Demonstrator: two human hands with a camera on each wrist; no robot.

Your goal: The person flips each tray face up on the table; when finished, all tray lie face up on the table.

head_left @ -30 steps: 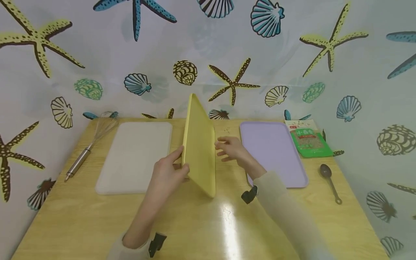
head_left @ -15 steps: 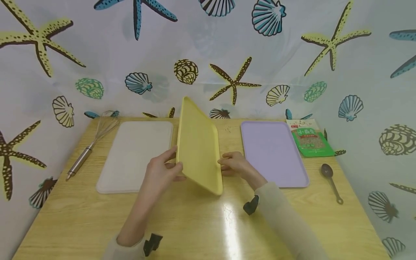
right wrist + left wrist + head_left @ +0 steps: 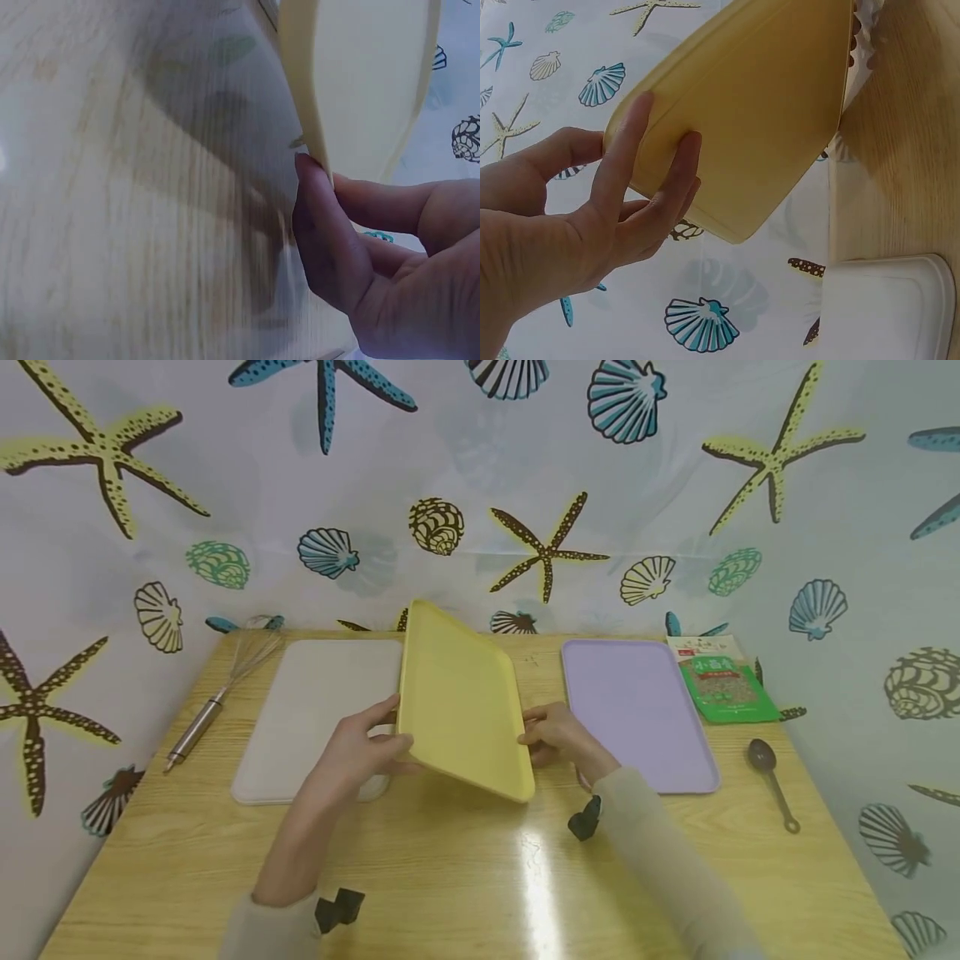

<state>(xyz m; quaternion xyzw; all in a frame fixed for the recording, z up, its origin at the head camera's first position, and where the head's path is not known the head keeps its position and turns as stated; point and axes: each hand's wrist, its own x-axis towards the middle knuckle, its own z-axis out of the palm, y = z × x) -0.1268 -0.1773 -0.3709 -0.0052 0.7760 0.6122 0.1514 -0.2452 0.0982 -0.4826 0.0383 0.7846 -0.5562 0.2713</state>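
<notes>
A yellow rectangular tray (image 3: pixel 465 702) is held tilted above the middle of the table, its left side higher than its right. My left hand (image 3: pixel 360 747) grips the left edge, thumb on the inner face. In the left wrist view, the fingers (image 3: pixel 682 161) lie against the tray's underside (image 3: pixel 757 112). On the opposite side my right hand (image 3: pixel 558 735) pinches the right edge. The right wrist view has the thumb inside and the fingers (image 3: pixel 330 232) behind the tray's rim (image 3: pixel 304 82).
A white tray (image 3: pixel 307 718) lies to the left, partly behind the left hand, with a whisk (image 3: pixel 217 702) beside it. At the right are a lilac tray (image 3: pixel 637 710), a green seed packet (image 3: pixel 723 685) and a dark spoon (image 3: pixel 768 772). A patterned cloth (image 3: pixel 450 468) hangs behind the table.
The yellow tray has turned from nearly upright to a slant, inner face more upward. My left hand has moved left and my right hand has taken hold of the right edge.
</notes>
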